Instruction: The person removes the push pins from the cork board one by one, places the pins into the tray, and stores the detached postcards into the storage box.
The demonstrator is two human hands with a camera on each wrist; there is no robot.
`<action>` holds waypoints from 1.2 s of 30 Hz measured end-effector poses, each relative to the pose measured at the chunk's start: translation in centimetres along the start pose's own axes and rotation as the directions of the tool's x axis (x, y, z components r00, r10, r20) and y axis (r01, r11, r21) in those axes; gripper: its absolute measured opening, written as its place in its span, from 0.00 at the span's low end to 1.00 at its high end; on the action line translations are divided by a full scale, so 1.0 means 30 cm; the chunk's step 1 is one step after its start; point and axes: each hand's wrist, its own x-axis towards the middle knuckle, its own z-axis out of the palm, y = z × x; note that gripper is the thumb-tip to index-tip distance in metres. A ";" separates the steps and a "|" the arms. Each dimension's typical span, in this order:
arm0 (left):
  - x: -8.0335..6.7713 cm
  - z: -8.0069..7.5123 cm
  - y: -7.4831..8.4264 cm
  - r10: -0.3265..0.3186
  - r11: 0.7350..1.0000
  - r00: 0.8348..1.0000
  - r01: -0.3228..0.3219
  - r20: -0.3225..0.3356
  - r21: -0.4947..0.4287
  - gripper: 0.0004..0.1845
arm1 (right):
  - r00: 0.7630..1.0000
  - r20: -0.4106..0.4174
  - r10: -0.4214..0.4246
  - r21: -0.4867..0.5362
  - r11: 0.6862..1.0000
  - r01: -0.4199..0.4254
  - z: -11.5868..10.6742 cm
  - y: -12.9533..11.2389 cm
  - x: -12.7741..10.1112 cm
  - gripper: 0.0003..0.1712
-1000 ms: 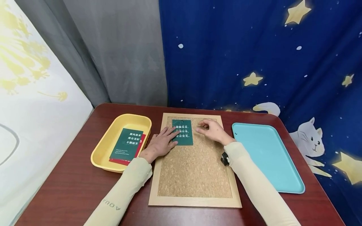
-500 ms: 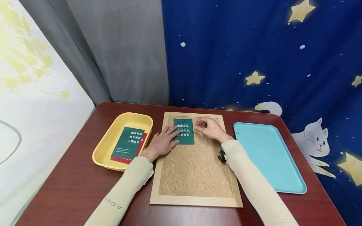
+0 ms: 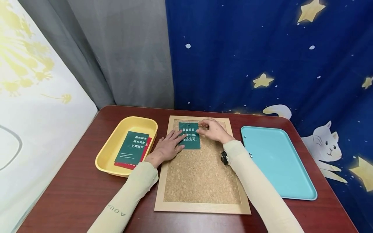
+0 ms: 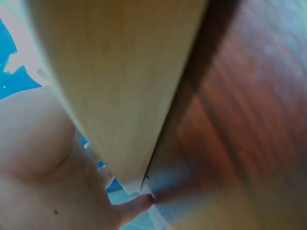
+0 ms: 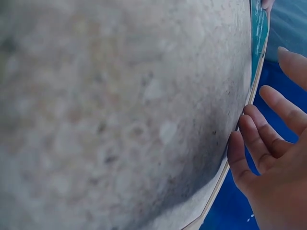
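- One cork board (image 3: 201, 171) lies on the table (image 3: 73, 194), bearing one green card (image 3: 190, 136) near its far edge.
- The left hand (image 3: 167, 147) lies flat, its straight fingers (image 3: 180, 136) pressing the card's left part.
- The right hand (image 3: 212, 130) has curled fingers at the card's right edge; whether they pinch anything cannot be told.
- Left of the fingers, one yellow tray (image 3: 116, 145) holds two cards (image 3: 132, 149), green over red; to the right lies one blue tray (image 3: 279, 161).
- Only the head view shows the trays; the right wrist view shows cork grain close up and that hand's bent fingers.
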 end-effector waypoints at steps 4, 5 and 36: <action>0.001 0.004 0.000 -0.002 1.000 1.000 0.002 -0.003 0.002 0.31 | 1.000 -0.010 -0.004 0.006 1.000 0.004 0.005 0.003 0.007 0.26; 0.000 0.003 0.001 -0.003 1.000 1.000 0.003 -0.004 0.002 0.31 | 1.000 -0.012 -0.005 0.010 1.000 0.005 0.006 0.003 0.009 0.26; -0.001 0.002 -0.005 -0.003 1.000 1.000 0.003 0.014 0.009 0.31 | 1.000 0.018 0.015 0.244 0.969 -0.019 0.060 -0.018 0.091 0.17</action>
